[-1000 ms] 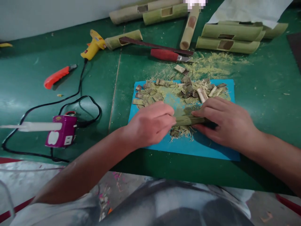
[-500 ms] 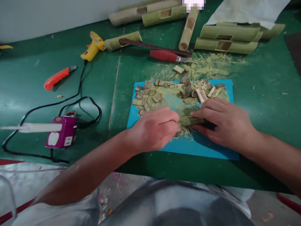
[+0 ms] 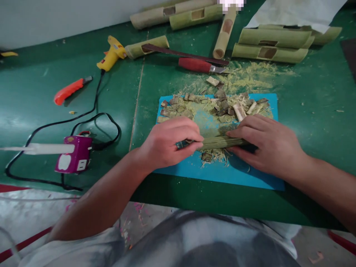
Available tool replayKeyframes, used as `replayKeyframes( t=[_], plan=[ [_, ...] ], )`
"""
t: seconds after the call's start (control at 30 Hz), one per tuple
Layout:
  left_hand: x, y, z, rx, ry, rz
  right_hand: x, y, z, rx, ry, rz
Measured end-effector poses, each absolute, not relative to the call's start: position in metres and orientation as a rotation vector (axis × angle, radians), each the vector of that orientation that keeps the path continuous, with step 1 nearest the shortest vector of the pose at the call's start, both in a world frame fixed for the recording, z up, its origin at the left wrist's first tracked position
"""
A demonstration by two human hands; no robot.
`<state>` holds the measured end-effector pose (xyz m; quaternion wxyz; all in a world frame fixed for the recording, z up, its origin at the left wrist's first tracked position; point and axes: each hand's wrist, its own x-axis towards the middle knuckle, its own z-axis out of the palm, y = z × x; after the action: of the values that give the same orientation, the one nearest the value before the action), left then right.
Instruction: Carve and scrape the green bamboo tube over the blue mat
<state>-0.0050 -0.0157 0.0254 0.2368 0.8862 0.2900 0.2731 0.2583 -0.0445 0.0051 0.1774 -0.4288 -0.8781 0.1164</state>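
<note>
"What's in the grip?"

"Left hand [image 3: 174,142]: fingertips and thumb pinch the left end of a ridged green piece [image 3: 219,142]. Right hand [image 3: 268,144]: thumb and fingers pinch its right end."

"Where does that piece lie?"

"Just right of the frame's center, roughly level, over a blue sheet [image 3: 241,178]."

"And around it?"

"Cut scraps [image 3: 178,107] and pale shavings on the sheet, above the hands, with a few just below the piece."

"Further up?"

"A red-handled knife [image 3: 194,65] on the green surface [image 3: 314,111], beside a long dark strip [image 3: 183,53]. Bamboo tubes with cut openings line the top, with a white cloth [image 3: 294,15] over some at upper right."

"The left side?"

"Yellow glue gun [image 3: 111,53] at upper left, an orange cutter [image 3: 69,91] below it, then a purple box [image 3: 74,154] with a black cord [image 3: 41,128] nearby."
</note>
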Motion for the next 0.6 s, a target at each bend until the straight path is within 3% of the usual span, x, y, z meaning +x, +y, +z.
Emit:
replayKeyframes(
  t=[0.37,0.6],
  plan=[
    [-0.0158,-0.0116,0.0333,2.176,0.922,0.582,0.2589,-0.0455,0.0036,-1.203,-2.468,0.267],
    [-0.0102,-0.0150,0.0304,2.086,1.033,0.657,0.2543,-0.0518,0.0058,-1.231,-2.409,0.217]
  ],
)
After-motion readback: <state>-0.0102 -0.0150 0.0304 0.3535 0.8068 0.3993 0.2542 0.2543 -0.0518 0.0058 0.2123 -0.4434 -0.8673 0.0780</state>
